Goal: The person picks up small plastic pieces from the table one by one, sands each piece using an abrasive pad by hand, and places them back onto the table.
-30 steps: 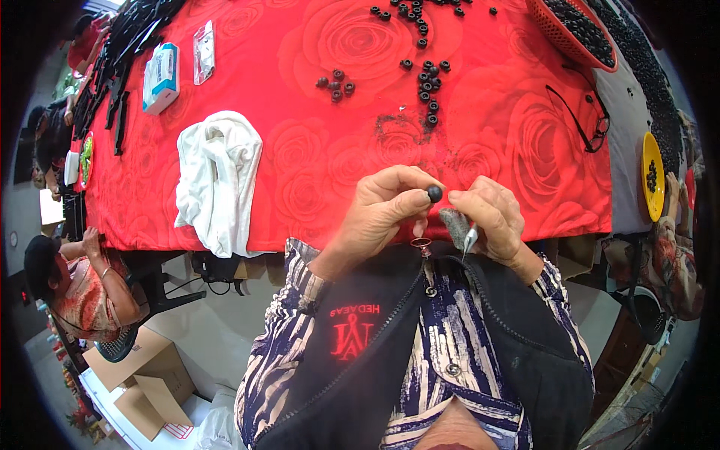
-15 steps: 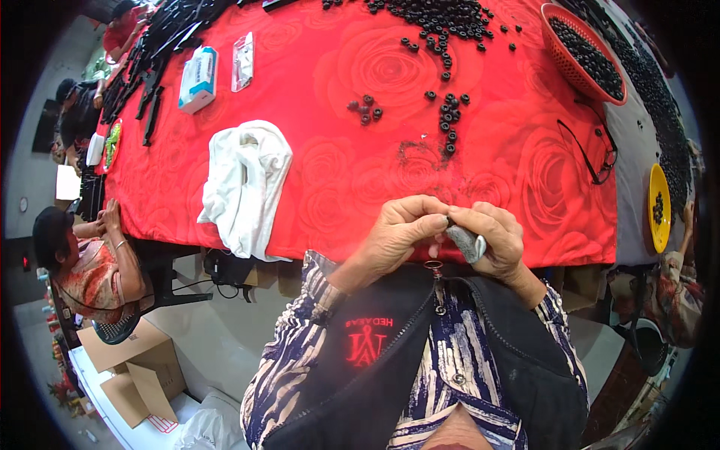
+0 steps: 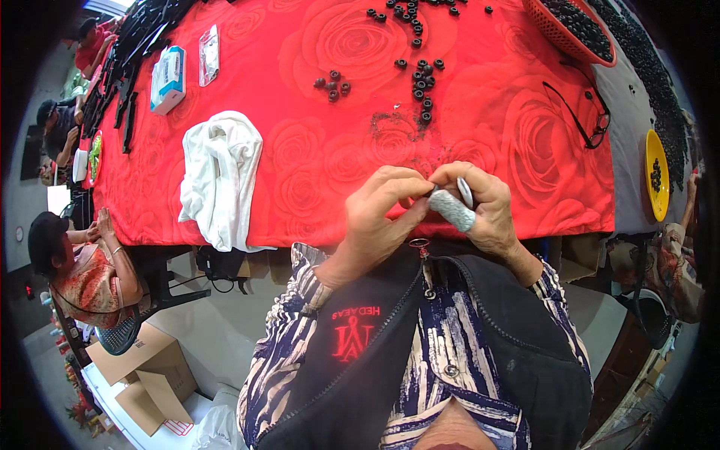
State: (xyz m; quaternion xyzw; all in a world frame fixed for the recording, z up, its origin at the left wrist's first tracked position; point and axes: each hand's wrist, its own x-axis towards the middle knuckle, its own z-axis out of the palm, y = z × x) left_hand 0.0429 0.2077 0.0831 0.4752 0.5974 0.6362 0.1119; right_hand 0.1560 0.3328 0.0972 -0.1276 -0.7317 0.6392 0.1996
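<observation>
Both my hands are raised over the near edge of the red tablecloth, their fingertips meeting. My left hand (image 3: 382, 214) is closed in a pinch on a small dark piece (image 3: 433, 190), mostly hidden by the fingers; it resembles the black rubber rings (image 3: 426, 79) scattered farther up the cloth. In my right hand (image 3: 491, 210) a thin silvery tool (image 3: 465, 193), perhaps a small blade, is gripped under the curled fingers. A grey fabric cover (image 3: 452, 211) wraps the right thumb. Dark crumbs (image 3: 397, 126) lie on the cloth just beyond my hands.
A white cloth (image 3: 220, 176) lies to the left, with a blue-and-white box (image 3: 168, 80) beyond it. Eyeglasses (image 3: 592, 135), a red basket (image 3: 574, 30) of black rings and a yellow dish (image 3: 657, 176) are at right. Co-workers sit along both sides, one person (image 3: 94, 270) nearby at left.
The view has shifted, so the table things appear higher and farther left. My right hand has turned; the silvery tool now shows above the covered thumb instead of beside its lower end.
</observation>
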